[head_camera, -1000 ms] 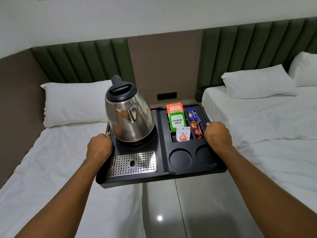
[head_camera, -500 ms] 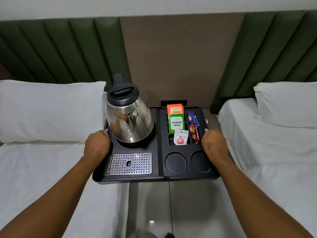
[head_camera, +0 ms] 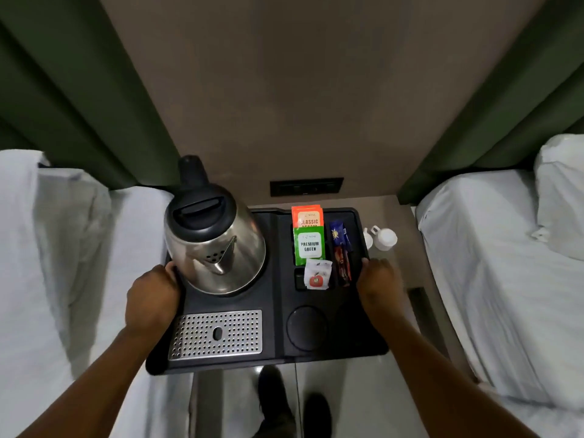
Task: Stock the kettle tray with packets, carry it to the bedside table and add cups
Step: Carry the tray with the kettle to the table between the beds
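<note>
Both hands clamp the tray (head_camera: 278, 314) edges, left hand (head_camera: 151, 300) at 9 o'clock, right hand (head_camera: 377, 284) at 3, balancing the kettle (head_camera: 215, 245) over the worktop (head_camera: 407, 270), cups (head_camera: 384, 238) beside

Bedside table (head_camera: 407, 263): white cups (head_camera: 384, 239) at right; tray (head_camera: 278, 311) over it

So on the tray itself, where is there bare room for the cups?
The round recess on the tray, between the drip grate and the right hand, is bare. A second recess beside it sits partly under that hand. Behind them, the packets crowd the compartments; the kettle fills the left rear.
</note>
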The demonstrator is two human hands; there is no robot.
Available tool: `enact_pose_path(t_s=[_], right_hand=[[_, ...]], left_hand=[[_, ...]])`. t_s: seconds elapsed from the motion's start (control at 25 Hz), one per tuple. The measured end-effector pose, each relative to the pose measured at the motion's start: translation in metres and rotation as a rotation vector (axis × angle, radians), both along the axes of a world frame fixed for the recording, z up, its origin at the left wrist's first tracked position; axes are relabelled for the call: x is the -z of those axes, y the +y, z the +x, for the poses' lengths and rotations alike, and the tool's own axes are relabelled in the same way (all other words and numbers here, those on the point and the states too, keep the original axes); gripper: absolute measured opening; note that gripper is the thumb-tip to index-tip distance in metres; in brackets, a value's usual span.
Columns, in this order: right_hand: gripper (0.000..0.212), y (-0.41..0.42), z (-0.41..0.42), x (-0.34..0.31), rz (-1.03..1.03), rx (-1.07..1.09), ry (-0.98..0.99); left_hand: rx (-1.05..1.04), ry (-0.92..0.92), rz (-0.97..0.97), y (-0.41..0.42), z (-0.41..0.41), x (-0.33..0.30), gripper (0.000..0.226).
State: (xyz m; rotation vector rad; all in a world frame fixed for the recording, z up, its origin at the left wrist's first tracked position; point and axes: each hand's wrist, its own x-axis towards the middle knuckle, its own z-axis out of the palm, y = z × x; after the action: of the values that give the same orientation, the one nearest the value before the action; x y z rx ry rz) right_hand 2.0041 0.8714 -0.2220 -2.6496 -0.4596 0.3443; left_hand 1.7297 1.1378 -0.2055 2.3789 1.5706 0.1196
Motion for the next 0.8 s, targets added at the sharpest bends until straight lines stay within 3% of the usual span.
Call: enact_pose_path(t_s=[0.24,0.4,0.6,0.8], right_hand=[[0.039,0.067,0.069,0.171,-0.087,-0.017,-0.035],[0.038,0.087,0.090,0.245,-0.096,-0.024,-0.060],[0.038,0.104,0.105,0.287,-0.047,-0.057,-0.119],[0.038,0.110,0.121,0.300,-0.050,-0.097,-0.156]], left_hand=[[0.134,0.170,-0.181,0.066,0.068,0.157,0.013],[-0.042,0.063,-0.127,0.094,0.092,0.225,0.018],[-0.082,0.073,-0.096,0.108,0.107,0.278,0.022],[0.053,0.117,-0.024,0.107,0.117,0.303,0.020]])
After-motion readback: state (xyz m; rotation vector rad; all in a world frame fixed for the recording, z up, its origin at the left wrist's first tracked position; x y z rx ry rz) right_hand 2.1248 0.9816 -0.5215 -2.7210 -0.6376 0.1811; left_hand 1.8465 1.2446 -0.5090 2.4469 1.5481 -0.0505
